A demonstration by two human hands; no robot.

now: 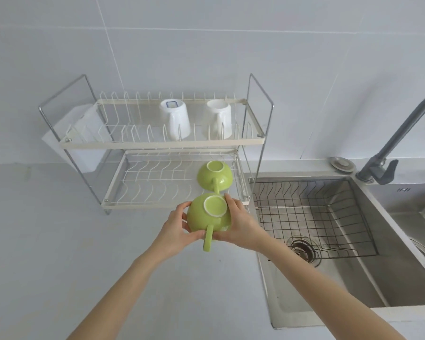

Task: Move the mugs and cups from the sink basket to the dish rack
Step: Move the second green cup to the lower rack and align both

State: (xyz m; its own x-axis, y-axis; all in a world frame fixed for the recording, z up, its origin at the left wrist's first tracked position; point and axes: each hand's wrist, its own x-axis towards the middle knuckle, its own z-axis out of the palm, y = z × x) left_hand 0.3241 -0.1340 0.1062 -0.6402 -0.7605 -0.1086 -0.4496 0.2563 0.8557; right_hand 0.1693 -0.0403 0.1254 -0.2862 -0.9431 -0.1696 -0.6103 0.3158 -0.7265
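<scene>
Head view. Both hands hold one green cup (pixel 207 213) upside down, its base ring facing up and its handle pointing toward the person. The left hand (pixel 176 225) curls its fingers round the cup's left side; the right hand (pixel 239 224) wraps round the right side. The cup hangs just in front of the front edge of the dish rack's (pixel 155 143) lower shelf (pixel 157 182), near that shelf's right front corner. A second green cup (pixel 214 175) already sits upside down on the lower shelf toward its right edge, and two white mugs (pixel 174 121) stand inverted on the top shelf. The sink basket (pixel 312 212) to the right holds no cups that can be seen, so this is probably the last piece. To place it well, the cup should go in level under the top shelf, settle rim-down on the wires beside or in front of its twin without knocking it, and be released only once steady.
</scene>
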